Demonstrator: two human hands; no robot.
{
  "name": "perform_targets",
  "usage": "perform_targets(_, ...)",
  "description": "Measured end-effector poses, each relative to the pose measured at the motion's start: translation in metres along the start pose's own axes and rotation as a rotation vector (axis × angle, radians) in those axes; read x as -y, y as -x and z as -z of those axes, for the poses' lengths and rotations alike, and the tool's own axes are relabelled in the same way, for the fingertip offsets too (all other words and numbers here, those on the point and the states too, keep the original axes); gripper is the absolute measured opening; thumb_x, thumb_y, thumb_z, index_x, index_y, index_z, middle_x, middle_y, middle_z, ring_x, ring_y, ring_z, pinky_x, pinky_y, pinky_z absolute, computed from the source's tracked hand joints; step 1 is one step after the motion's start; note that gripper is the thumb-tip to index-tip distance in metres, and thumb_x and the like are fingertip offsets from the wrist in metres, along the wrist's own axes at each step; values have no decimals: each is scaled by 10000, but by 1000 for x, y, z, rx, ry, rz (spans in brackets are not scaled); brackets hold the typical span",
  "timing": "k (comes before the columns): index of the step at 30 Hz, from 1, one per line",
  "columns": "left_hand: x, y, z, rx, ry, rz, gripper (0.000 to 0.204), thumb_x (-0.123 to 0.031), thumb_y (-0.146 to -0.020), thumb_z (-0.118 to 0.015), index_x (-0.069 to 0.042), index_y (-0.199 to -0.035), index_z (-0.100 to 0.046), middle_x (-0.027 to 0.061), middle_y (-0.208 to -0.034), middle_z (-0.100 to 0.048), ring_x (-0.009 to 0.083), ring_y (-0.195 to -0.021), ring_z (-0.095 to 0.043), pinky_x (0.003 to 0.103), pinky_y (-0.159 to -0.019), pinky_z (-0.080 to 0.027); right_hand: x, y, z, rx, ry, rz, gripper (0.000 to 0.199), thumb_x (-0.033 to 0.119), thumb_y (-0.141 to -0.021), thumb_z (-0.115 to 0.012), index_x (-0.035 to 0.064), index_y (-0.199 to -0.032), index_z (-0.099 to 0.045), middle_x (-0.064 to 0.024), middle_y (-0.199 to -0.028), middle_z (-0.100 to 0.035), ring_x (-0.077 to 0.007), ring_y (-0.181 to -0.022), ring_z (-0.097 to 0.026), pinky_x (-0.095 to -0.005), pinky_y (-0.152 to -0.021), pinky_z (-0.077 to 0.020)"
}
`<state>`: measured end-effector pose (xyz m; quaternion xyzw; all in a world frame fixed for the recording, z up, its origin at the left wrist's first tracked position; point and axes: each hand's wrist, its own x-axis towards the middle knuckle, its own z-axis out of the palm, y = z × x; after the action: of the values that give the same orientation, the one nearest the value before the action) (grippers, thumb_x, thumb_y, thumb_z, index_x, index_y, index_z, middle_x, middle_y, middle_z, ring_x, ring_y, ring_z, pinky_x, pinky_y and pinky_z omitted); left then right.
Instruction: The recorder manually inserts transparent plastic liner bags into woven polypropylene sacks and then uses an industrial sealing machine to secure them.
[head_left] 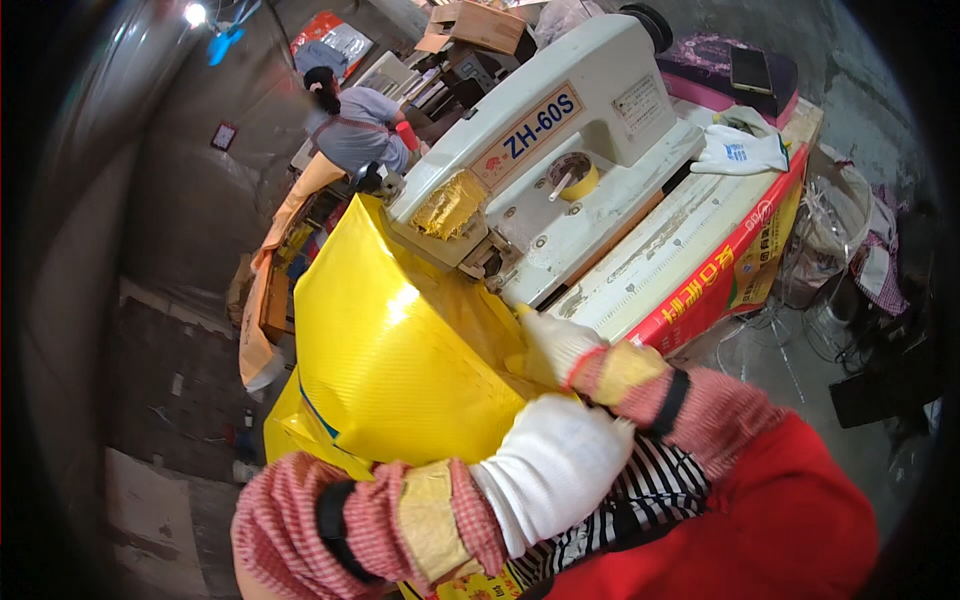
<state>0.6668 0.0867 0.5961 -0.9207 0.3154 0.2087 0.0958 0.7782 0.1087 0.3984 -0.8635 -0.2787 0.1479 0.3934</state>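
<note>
A large glossy yellow woven plastic sack [390, 350] stands folded and bulging at the front of a pale industrial sewing machine [590, 110], its upper edge by the needle end. My right hand [556, 348], in a white knit glove, pinches the right side of the sack just below the machine bed. My left hand [560, 460], gloved in white too, is bent in front of my body, close to the lower right of the sack. Its fingers are turned away and hidden. Red checked sleeves with black bands cover both forearms.
A tape roll [572, 177] sits on the machine bed. On the worktable [640, 260] to the right lies a white glove [740, 150], with a phone [750, 70] farther back. Another person [355, 125] sits at the far left. Clear plastic bags [825, 230] hang at the right.
</note>
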Motion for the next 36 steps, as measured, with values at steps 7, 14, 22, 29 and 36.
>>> perform_targets(7, 97, -40, 28, -17, -23, 160, 386, -235, -733, -684, -51, -1051, -563, 163, -868, -641, 374, -857, -619, 430, -728, -507, 4, 69, -1, 75, -169, 80, 470, 287, -818, -579, 9, -1180, -471, -219, -1069, -590, -358, -980, -591, -421, -815, -479)
perform_targets(14, 131, 37, -126, 392, 184, 640, 724, -517, -719, -650, 9, -1195, -507, 257, -1047, -610, 384, -990, -589, 416, -904, -445, 15, 77, 21, 227, -219, -158, 666, 454, -753, -666, -16, -1168, -441, -252, -1125, -553, -398, -1042, -553, -430, -891, -444)
perform_targets(22, 177, 59, -144, -249, 898, 865, 503, -394, -829, -641, 22, -1099, -556, 79, -894, -629, 131, -738, -593, 282, -656, -498, 26, 62, 21, 4, -266, -155, 865, 469, -747, -653, -33, -1345, -279, -280, -1210, -502, -376, -1110, -528, -436, -929, -426)
perform_targets(29, 174, 35, -170, -301, 358, 993, 469, -398, -775, -680, 16, -985, -610, 202, -867, -640, 315, -804, -621, 375, -734, -476, 59, 16, 19, 44, -128, -253, 735, 403, -770, -631, -11, -1298, -330, -267, -1060, -597, -422, -1010, -572, -460, -870, -447)
perform_targets(36, 185, 45, -175, -384, 467, 1084, 297, -260, -786, -674, -17, -947, -621, 168, -833, -647, 310, -795, -616, 380, -737, -467, 53, 10, 16, -10, -122, -175, 457, 242, -837, -492, 45, -1242, -417, -248, -1059, -607, -412, -1009, -578, -472, -848, -451)
